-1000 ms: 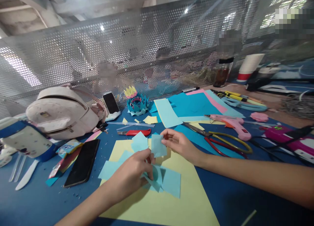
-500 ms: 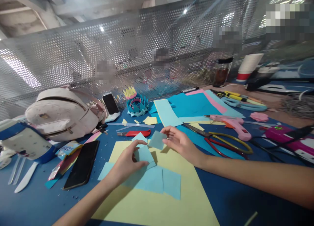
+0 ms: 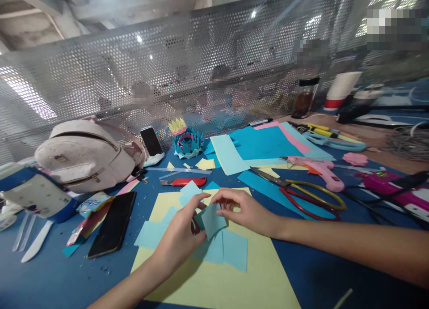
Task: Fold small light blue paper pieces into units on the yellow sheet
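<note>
"What's new?"

"The hands have come together. Half a second ago the right hand held its pale blue square apart; now it's brought down to the left hand. So both hands seem to be working the pieces as one."

"What's each doing?"

"Right pinches the square by its top edge. Left seems curled round a second square, darker in shade, just behind; its exact hold is partly hidden."

"How does the square look?"

"Thin, tilted, slightly bowed, above the yellow sheet."

"Around it?"

"Flat pieces at five o'clock, cutter at eleven, phone at nine."
</note>
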Tool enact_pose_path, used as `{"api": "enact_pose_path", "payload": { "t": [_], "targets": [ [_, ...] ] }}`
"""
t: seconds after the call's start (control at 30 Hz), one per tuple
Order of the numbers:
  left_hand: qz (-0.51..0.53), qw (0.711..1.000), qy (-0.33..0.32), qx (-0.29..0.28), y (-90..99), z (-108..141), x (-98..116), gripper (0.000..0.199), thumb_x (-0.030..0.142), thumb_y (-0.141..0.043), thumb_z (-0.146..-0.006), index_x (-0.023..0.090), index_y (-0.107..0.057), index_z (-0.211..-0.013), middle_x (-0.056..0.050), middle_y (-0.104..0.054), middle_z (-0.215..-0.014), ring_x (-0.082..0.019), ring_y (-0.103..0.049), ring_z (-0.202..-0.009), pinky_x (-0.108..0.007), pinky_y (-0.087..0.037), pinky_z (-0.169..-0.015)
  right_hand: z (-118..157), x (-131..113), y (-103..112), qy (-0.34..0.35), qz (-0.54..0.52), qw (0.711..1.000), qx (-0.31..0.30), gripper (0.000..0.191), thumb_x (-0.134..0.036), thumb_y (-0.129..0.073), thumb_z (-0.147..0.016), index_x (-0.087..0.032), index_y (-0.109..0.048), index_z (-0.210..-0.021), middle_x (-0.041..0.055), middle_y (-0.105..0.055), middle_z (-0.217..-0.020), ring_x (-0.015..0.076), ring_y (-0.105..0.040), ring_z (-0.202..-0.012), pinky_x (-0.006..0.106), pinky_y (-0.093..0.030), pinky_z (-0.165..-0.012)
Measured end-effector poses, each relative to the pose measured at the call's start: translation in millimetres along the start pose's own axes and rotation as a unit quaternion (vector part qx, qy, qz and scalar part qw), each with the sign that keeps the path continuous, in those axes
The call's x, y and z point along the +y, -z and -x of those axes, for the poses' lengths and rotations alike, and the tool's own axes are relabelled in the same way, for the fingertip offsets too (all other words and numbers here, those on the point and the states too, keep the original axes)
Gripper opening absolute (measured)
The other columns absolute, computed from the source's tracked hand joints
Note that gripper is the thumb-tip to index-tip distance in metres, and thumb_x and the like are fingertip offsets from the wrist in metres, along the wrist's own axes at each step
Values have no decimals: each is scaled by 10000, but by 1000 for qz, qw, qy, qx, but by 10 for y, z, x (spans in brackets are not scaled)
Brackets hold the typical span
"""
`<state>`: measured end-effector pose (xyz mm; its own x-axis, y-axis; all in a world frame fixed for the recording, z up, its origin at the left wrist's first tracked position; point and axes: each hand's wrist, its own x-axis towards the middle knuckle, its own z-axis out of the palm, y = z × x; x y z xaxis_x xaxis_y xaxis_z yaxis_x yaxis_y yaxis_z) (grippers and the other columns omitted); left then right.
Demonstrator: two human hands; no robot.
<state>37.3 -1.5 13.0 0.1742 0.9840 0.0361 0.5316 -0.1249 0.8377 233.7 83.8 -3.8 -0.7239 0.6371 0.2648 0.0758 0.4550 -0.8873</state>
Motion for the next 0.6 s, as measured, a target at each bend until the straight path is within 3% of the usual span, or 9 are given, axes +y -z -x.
{"api": "enact_pose_path", "payload": {
  "t": [0.2,0.37,0.6],
  "targets": [
    [72,997,-10,22,30,-27,-7,497,106,-543,-786,259,-495,-1256,-29,-603,-1059,-123,-622,-711,-274,-492,-674,6,8,31,34,46,996,70,168,-352,-571,-950,-205,-653,-948,43,-601,-923,163,-565,-776,275,-458,-698],
    [128,991,-27,24,40,-31,-14,280,284,-476,-956,223,-501,-1228,-43,-613,-998,-145,-644,-732,-267,-474,-621,5,30,34,25,65,997,45,154,-324,-544,-961,-216,-653,-981,35,-573,-930,148,-536,-737,267,-435,-668],
    [81,996,-24,26,18,-36,-16,300,243,-636,-848,221,-577,-1142,-28,-652,-971,-141,-602,-719,-265,-481,-667,-7,6,0,3,35,999,5,128,-244,-579,-914,-216,-646,-1020,34,-622,-968,139,-555,-720,257,-464,-656]
  ]
}}
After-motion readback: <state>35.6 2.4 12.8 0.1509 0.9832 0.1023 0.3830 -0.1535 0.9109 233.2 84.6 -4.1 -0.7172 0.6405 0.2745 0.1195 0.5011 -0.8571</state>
